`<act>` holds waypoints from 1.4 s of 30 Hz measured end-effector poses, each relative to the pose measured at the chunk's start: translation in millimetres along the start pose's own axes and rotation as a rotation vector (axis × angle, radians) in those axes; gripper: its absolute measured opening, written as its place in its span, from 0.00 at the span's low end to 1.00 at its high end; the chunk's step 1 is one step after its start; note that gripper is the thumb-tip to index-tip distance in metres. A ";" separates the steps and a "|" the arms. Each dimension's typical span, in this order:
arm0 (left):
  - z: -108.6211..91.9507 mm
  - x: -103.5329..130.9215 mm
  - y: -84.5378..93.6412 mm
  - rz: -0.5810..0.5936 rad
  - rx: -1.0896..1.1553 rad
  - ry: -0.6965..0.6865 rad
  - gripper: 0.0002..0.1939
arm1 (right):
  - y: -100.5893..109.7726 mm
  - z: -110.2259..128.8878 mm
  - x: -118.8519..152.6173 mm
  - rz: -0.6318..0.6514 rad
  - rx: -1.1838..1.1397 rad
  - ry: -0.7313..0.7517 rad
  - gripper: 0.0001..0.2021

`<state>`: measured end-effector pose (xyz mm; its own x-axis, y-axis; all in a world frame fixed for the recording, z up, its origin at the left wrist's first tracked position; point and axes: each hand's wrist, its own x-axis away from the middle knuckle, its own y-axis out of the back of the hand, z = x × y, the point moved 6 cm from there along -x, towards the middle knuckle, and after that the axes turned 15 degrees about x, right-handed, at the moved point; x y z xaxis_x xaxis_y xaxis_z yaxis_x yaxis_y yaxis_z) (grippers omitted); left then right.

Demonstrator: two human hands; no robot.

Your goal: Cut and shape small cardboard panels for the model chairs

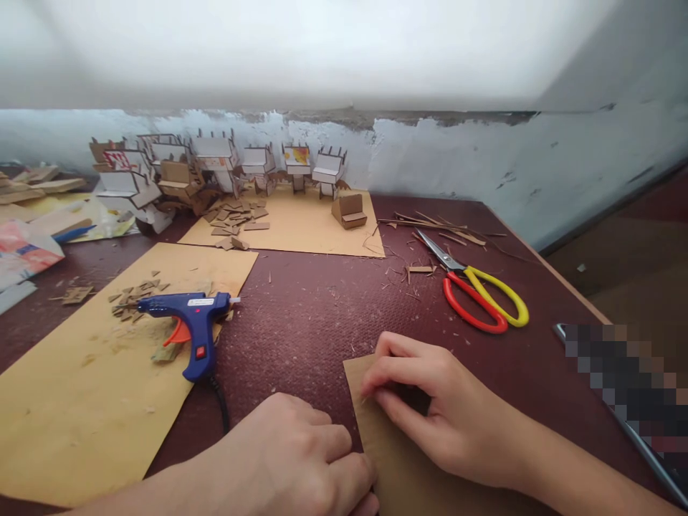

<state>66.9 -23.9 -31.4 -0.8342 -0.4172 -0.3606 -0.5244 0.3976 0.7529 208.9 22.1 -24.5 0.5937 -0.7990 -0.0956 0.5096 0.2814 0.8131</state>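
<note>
A brown cardboard sheet (pixel 408 459) lies on the dark red table at the bottom, partly under both hands. My right hand (pixel 424 401) is above its upper part, with thumb and fingers pinched together near its left edge; what is between the fingertips is too small to make out. My left hand (pixel 312 451) is closed beside the sheet's left edge, its fingertips hidden under the knuckles. To the left, a blue glue gun (pixel 198 322) with an orange trigger lies on yellow card (pixel 80 401). Scissors (pixel 473 287) with red and yellow handles rest beyond my right hand.
Small cardboard models (pixel 215 161) stand along the wall at the back. Cut pieces (pixel 236 218) and a small brown model (pixel 350 211) sit on another yellow sheet (pixel 301 229). Thin strips (pixel 441 226) lie behind the scissors. A pixelated flat object (pixel 628 401) is at the right edge.
</note>
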 end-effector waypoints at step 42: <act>0.7 -2.6 4.6 0.076 0.013 0.067 0.12 | -9.3 -3.7 3.7 0.022 -0.013 0.045 0.10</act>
<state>66.5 -20.4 -27.3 -0.8588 -0.4386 -0.2646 -0.4623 0.4412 0.7692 208.7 18.4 -34.5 0.6322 -0.7679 -0.1034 0.5040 0.3062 0.8076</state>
